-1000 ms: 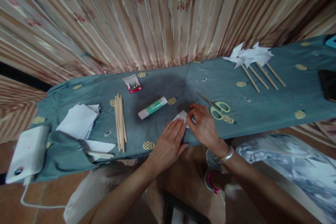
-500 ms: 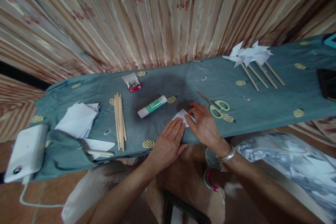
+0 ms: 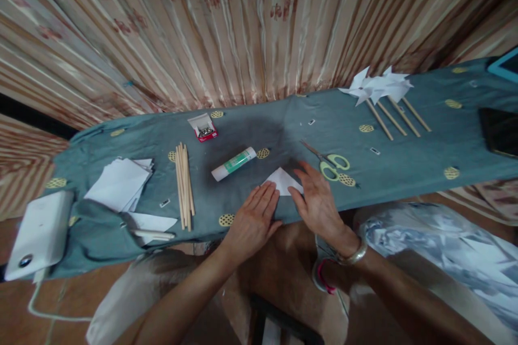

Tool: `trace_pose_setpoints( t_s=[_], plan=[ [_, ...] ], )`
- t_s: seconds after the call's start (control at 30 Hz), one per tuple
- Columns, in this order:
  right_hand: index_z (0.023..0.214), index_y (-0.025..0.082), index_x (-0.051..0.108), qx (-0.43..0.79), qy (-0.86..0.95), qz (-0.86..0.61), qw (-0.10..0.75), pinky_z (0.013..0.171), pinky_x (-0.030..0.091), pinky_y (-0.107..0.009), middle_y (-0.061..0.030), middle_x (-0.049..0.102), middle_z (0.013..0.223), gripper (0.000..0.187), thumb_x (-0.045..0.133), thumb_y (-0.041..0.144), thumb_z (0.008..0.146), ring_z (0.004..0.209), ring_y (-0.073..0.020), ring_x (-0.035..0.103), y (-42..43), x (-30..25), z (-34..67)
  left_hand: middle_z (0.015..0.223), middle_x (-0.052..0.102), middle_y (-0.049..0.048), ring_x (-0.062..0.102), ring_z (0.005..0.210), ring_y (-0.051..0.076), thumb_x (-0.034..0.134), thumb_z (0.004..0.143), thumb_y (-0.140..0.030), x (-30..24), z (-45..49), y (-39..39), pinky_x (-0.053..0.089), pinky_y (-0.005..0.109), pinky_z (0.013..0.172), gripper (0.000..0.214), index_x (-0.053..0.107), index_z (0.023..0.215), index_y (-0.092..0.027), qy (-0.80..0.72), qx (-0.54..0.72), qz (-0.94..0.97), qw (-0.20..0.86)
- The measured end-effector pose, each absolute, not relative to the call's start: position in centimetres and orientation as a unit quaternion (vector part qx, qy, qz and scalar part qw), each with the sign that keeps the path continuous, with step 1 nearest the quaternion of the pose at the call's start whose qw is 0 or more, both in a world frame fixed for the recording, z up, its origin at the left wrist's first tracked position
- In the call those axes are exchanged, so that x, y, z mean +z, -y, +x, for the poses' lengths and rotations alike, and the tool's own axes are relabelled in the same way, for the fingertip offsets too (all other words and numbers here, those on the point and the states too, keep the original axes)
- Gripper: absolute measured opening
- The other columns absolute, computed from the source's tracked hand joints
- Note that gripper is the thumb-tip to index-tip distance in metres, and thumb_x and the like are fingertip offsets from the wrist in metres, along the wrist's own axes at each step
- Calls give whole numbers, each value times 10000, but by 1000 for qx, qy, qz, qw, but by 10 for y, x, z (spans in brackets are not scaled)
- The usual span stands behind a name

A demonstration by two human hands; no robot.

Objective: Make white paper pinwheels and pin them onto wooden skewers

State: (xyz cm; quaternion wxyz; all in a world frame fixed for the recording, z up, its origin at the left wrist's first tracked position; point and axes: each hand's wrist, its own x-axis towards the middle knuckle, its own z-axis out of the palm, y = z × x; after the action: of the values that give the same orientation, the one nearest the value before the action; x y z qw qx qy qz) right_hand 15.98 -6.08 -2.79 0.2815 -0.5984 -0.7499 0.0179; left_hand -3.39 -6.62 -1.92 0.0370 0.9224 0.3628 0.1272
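A white sheet of paper folded to a triangle (image 3: 283, 180) lies near the front edge of the cloth-covered table. My left hand (image 3: 253, 218) rests flat over its left corner, fingers stretched out together. At the right corner is my right hand (image 3: 317, 198), thumb and fingers apart; whether its fingertips touch the paper I cannot tell. Green-handled scissors (image 3: 329, 164) lie half open just beyond my right hand. Up and left of the paper is a glue stick (image 3: 233, 164) with a green label.
Left of the glue are wooden sticks (image 3: 184, 186), a red box of metal pins (image 3: 205, 131) and stacked paper squares (image 3: 119, 182). A white device (image 3: 42, 232) with a cable sits far left. Several paper pinwheels (image 3: 380, 88) lie back right, near a dark object (image 3: 499, 132). A plastic bag (image 3: 441, 248) holds paper.
My right hand has slid right along the fold and its fingers have spread, showing more of the paper triangle. My left hand stays on the paper.
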Motion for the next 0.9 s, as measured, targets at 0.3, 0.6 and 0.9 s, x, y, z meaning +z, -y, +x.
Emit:
trace_pose_setpoints(
  t_s=[0.3,0.6,0.9],
  plan=[
    [1260,105,548,31,737,-597,315,1041,440,-560,-242,535,1363,352,429,264,969,1292,-334,496,66,-31,179,1425,519,228,459,1368,320,558,935,-329,-20,-60,69,453,505,1098,537,447,1367,-30,-372,161,914,11],
    [1290,149,548,50,742,-577,339,1066,426,-579,-201,519,1394,367,409,194,953,1321,-316,477,68,-34,188,1343,600,199,528,1308,308,549,944,-307,-13,-72,69,481,527,1069,420,540,1292,-72,-381,197,902,37],
    [1186,182,610,159,692,-589,385,1095,410,-523,-159,590,1349,337,378,329,991,1296,-265,527,62,-18,186,1259,648,149,612,1179,246,520,964,-309,-7,-72,58,540,435,988,340,562,1257,-142,-418,266,865,85]
  ],
)
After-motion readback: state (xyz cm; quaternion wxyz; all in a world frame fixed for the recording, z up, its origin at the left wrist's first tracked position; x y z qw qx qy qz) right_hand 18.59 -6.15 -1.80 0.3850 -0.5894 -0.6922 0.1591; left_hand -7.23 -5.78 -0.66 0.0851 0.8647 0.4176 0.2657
